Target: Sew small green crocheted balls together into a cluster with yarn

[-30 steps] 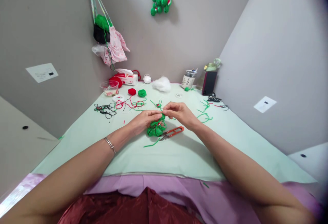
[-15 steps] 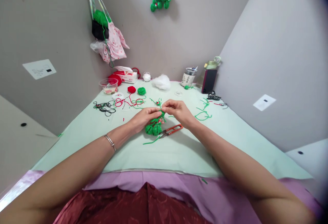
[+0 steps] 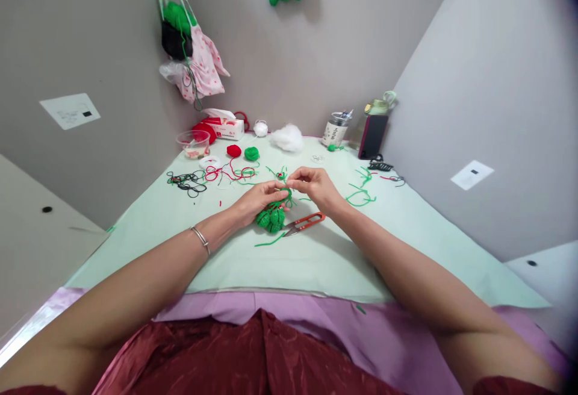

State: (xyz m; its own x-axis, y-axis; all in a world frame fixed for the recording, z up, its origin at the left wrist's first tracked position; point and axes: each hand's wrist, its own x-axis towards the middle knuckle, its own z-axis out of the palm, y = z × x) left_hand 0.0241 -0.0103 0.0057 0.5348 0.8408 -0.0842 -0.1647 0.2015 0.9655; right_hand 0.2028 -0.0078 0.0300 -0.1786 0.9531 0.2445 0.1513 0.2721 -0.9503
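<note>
A bunch of small green crocheted pieces with red and white bits [image 3: 271,219] hangs below my left hand [image 3: 262,197], whose thumb and fingers are closed on its upper end. Close beside it, my right hand [image 3: 312,185] pinches at the top of the bunch with thumb and forefinger; what lies between those fingertips is too small to make out. Orange-handled thread snips [image 3: 310,221] rest on the table just right of the bunch, blades pointing left. A cut length of green yarn [image 3: 270,241] lies in front of them.
Black cord [image 3: 187,183], a red yarn ball [image 3: 233,151] and a green yarn ball [image 3: 251,153] lie at the left. White stuffing [image 3: 288,138], a tissue box [image 3: 228,128], a pen tin [image 3: 335,131] and a phone [image 3: 374,136] line the back. Green yarn scraps [image 3: 361,195] lie right.
The camera view has tipped slightly downward. Both hands stay together at the top of the green crocheted bunch, which has turned a little beneath my left hand.
</note>
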